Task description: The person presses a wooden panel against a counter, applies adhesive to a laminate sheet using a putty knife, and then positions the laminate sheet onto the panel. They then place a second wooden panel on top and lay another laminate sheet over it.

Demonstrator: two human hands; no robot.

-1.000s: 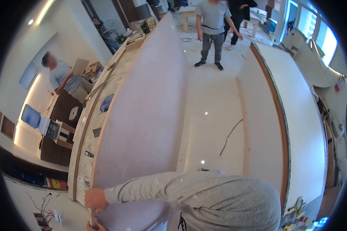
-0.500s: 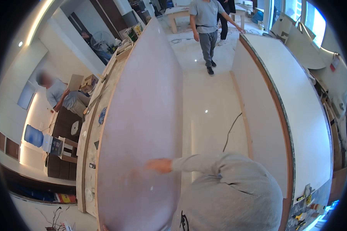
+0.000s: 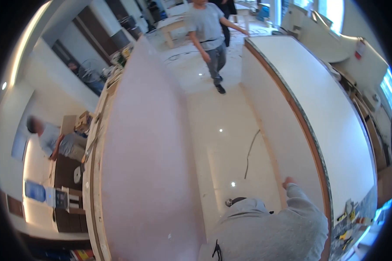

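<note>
My right hand (image 3: 289, 181) hangs at the end of a grey sleeve, in front of the pale side of the long white-topped unit (image 3: 311, 91). It looks small and slightly blurred, and its finger positions do not show clearly. I cannot make out anything in it. To my left stands a large, smooth pinkish-white panel (image 3: 148, 152) with a thin wooden edge. My left hand is out of view. My grey shirt (image 3: 270, 230) fills the lower middle, with a black clip or cord on it.
A person in grey (image 3: 207, 32) stands ahead, one hand near the unit's far end. Another person (image 3: 54, 139) is beyond the panel at left, near a water dispenser (image 3: 52, 195). A dark cable (image 3: 250, 154) lies on the glossy floor. Hand tools (image 3: 347, 213) lie at the unit's near right corner.
My right hand has left the pinkish-white panel and swung right toward the white-topped unit. The view has shifted. A bit of my left hand at the panel's edge has gone from view.
</note>
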